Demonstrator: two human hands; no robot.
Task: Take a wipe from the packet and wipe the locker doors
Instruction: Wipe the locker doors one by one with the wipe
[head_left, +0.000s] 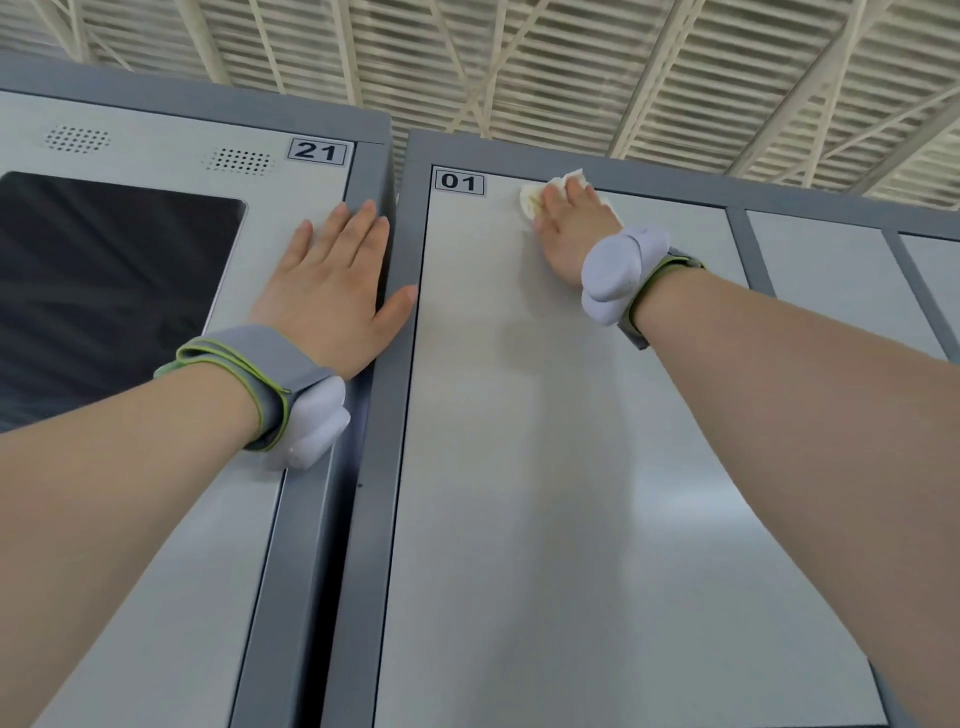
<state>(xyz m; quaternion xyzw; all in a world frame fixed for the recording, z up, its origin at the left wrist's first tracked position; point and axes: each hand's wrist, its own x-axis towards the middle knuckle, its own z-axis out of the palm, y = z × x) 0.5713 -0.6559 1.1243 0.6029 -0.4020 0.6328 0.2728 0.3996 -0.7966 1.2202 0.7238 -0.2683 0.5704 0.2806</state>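
Wipe (535, 200): one, white, crumpled and soft, pressed flat against locker door 01 (571, 467) at its top edge, left of the middle, just right of the black-on-white label "01" (459, 182) in the door's top left corner. Right hand (569, 228) lies on the wipe; its grip is flat, fingers straight and close together, pressing the wipe to the door, with wipe edges showing past the fingertips and at the thumb side. Door surface is smooth, matt, pale grey metal, rectangular, set in a darker grey frame; two more door panels show to its right. Left hand (332, 291) rests palm-down on the neighbouring panel at its right edge, grip spread and holding nothing, thumb reaching across the frame to touch door 01's left edge. That panel carries the label "21" (317, 151), two perforated oval grilles (240, 161) and one glossy black screen (104, 291). Two wristbands (249, 364), grey with green trim, each bears a rounded pale pod. Slatted ceiling (623, 62) above.
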